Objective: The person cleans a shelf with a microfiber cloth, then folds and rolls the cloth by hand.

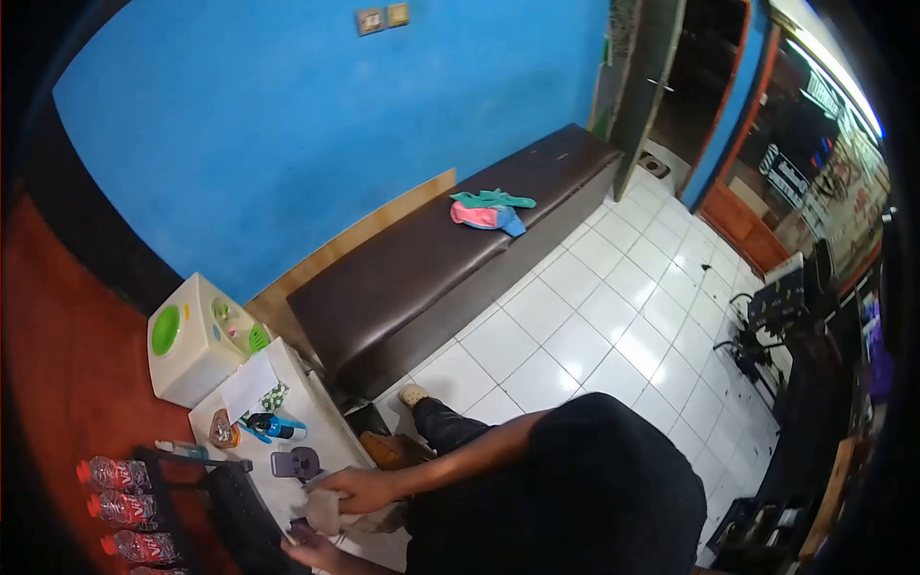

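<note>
My right hand (359, 490) is closed around a beige cloth (326, 513), over the white counter top (254, 470). Just below it, my left hand (311, 551) has its fingers closed on a small dark purple object (302, 527); its kind is not clear. Part of the cloth hangs beneath my right wrist. Close to my hands lies a flat grey-purple device (295, 464). A blue bottle (278, 426) lies beyond it, beside an amber-coloured container (223, 429) and a white paper (249, 385).
A black rack (235, 508) and several red-capped bottles (125, 508) stand left of my hands. A cream box with green parts (192, 345) stands at the counter's far end. Along the blue wall runs a brown bench (412, 278) with a colourful cloth (489, 211) on it.
</note>
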Motion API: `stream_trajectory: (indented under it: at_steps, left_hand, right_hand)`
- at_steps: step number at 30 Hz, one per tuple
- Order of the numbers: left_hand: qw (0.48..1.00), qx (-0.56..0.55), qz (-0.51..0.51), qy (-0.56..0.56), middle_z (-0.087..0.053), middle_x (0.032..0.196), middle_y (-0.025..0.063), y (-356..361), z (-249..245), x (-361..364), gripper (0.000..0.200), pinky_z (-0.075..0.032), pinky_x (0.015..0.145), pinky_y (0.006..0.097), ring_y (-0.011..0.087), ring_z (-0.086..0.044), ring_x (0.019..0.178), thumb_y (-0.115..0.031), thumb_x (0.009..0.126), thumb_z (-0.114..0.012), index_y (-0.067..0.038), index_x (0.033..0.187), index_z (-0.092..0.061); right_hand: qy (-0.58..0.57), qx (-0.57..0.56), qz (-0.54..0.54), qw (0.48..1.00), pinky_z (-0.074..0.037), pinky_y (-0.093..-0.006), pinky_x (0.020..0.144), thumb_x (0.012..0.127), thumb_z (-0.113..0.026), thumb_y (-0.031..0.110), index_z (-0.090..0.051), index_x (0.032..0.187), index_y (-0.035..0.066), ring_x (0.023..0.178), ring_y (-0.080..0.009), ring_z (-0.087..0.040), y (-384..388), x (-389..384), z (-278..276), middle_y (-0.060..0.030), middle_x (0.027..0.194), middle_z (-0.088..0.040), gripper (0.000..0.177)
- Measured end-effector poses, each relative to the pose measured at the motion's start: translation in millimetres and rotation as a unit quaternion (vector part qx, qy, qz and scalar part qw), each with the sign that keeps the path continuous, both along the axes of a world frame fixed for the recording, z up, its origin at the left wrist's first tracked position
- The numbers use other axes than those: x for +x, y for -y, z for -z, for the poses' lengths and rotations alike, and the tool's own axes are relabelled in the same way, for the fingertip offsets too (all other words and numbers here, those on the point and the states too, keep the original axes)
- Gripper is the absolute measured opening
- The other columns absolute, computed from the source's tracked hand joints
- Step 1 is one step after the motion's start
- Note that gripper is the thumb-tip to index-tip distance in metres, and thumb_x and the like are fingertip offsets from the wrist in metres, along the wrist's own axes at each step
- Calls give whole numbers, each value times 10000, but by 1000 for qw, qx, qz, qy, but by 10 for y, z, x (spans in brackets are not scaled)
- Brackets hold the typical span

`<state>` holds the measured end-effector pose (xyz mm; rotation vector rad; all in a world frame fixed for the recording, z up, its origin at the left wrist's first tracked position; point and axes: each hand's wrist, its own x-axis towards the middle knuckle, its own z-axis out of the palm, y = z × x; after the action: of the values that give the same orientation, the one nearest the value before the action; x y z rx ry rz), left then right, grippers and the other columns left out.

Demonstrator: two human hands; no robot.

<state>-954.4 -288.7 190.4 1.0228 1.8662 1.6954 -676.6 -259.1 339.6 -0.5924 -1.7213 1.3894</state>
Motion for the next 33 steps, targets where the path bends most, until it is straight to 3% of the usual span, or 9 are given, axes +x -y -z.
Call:
stream_trajectory:
  at_steps: [1, 4, 8, 10, 12, 14, 16, 22, 33]
  left_hand:
    - [889, 123, -21, 441, -509, 1322, 158, -143, -352, 411, 480, -386, 1044, 391, 271, -463, 1257, -331, 985, -496, -6, 1337, -463]
    - [919, 45, 194, 340, -438, 1416, 184, 250, -1321, 1805, 553, -347, 1095, 404, 310, -427, 1315, -325, 958, -547, -35, 1407, -406]
    - [903, 20, 307, 300, -441, 1410, 180, 555, -1197, 2304, 605, -353, 1094, 408, 312, -409, 1333, -301, 934, -581, -31, 1429, -365]
    - [891, 114, 384, -213, -330, 1483, 141, 577, -940, 2109, 886, -275, 1149, 419, 282, -282, 1418, -331, 842, -723, -85, 1507, -191]
    - [900, 102, 369, -210, -419, 1396, 168, 681, -808, 1973, 769, -369, 1068, 413, 296, -409, 1306, -262, 842, -710, -45, 1448, -289]
    - [906, 92, 357, -208, -509, 1308, 194, 661, -711, 1963, 655, -462, 986, 407, 311, -536, 1195, -193, 842, -697, -5, 1388, -387]
    - [910, 53, 357, -204, -515, 1296, 193, 660, -622, 1983, 652, -470, 974, 405, 309, -543, 1183, -189, 837, -703, -5, 1381, -394]
    - [912, -89, 351, -194, -534, 1261, 190, 833, -215, 1863, 644, -492, 937, 399, 303, -562, 1145, -180, 820, -722, -6, 1359, -414]
    - [913, -317, 148, -209, -569, 1196, 183, 1320, -153, 1189, 629, -533, 869, 387, 291, -596, 1076, -162, 790, -756, -7, 1318, -453]
  right_hand:
    - [2, 5, 9, 1000, -456, -360, 952, 829, -625, 89, -559, 1213, -21, 1138, -282, -590, 129, 144, 22, -190, 1129, -630, 405]
    - [60, -24, 111, 992, -453, -373, 945, 874, -600, 134, -518, 1278, 40, 1130, -305, -586, 440, 552, -17, -199, 1152, -612, 423]
    - [119, 23, 218, 968, -408, -447, 979, 859, -584, 211, -302, 1417, 78, 1205, -403, -498, 504, 737, 143, -270, 1241, -518, 639]
    - [218, 78, 206, 951, -411, -447, 982, 848, -600, 245, -283, 1427, 95, 1184, -416, -501, 489, 756, 276, -267, 1275, -480, 677]
    - [366, 185, 182, 894, -429, -476, 956, 834, -596, 367, -219, 1457, 41, 1080, -434, -578, 438, 643, 599, -297, 1111, -602, 798]
    - [313, -16, -45, 949, -451, -490, 920, 833, -626, 409, -177, 1478, 33, 1035, -444, -603, 479, 632, 479, -319, 1075, -619, 872]
    - [251, 74, -129, 956, -485, -503, 876, 810, -670, 349, -268, 1439, 8, 985, -446, -616, 520, 362, 1091, -314, 1051, -616, 821]
    - [248, 231, -364, 867, -500, -508, 855, 754, -726, 364, -601, 1115, -35, 946, -438, -636, 477, 452, 980, -274, 963, -659, 552]
    - [243, 63, -206, 946, -523, -446, 749, 812, -710, 294, -668, 935, 5, 832, -344, -674, 161, 1395, 695, -177, 848, -693, 317]
